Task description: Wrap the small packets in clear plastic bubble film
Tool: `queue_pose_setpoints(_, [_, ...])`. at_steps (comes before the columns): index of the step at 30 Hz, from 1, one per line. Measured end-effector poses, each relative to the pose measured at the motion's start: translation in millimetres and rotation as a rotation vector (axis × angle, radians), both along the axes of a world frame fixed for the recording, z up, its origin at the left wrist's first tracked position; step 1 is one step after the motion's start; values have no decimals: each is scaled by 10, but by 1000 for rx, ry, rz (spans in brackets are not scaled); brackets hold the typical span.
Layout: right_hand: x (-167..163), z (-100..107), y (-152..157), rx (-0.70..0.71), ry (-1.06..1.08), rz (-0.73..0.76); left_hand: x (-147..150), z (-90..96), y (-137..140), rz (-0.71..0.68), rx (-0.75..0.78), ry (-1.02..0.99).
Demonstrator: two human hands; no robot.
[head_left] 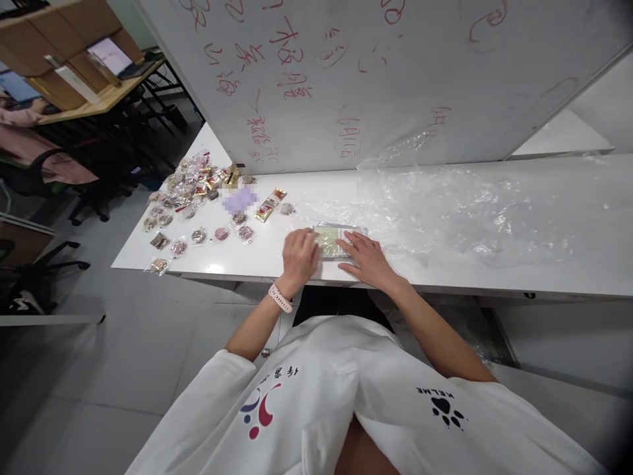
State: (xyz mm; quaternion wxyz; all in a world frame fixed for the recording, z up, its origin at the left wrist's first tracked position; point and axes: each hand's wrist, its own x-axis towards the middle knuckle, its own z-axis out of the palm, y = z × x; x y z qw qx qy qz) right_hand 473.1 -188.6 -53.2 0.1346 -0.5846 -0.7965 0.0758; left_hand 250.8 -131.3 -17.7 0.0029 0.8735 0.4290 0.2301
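Both hands rest on a flat, clear-wrapped pale green packet (336, 239) at the white table's (519, 274) near edge. The left hand (299, 256) curls over its left end; the right hand (364, 258) lies flat, fingers spread. Small wrapped snacks (195, 198) lie scattered far left.

hands: 2, left hand (299, 256) + right hand (366, 259) | flat clear packet (340, 239): 1, under both, near front edge of worktop (494, 280) | clear plastic sheet (459, 211): 1, right part | small wrapped snacks (192, 198): approx 25-30, left end, heap too dense for exact ct | whiteboard (395, 66): 1, back edge
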Motion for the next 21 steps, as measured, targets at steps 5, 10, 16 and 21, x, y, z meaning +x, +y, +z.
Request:
queue_pose_setpoints(5, [94, 101, 106, -24, -11, 44, 89, -72, 144, -295, -119, 220])
queue_pose_setpoints(10, [110, 123, 95, -3, -25, 73, 47, -117, 355, -319, -131, 253])
queue_pose_setpoints(16, [27, 126, -217, -3, 18, 130, -133, -107, -1, -354, -69, 252])
queue_pose_setpoints(21, [91, 250, -275, -122, 110, 157, -165, -121, -125, -330, -28, 265])
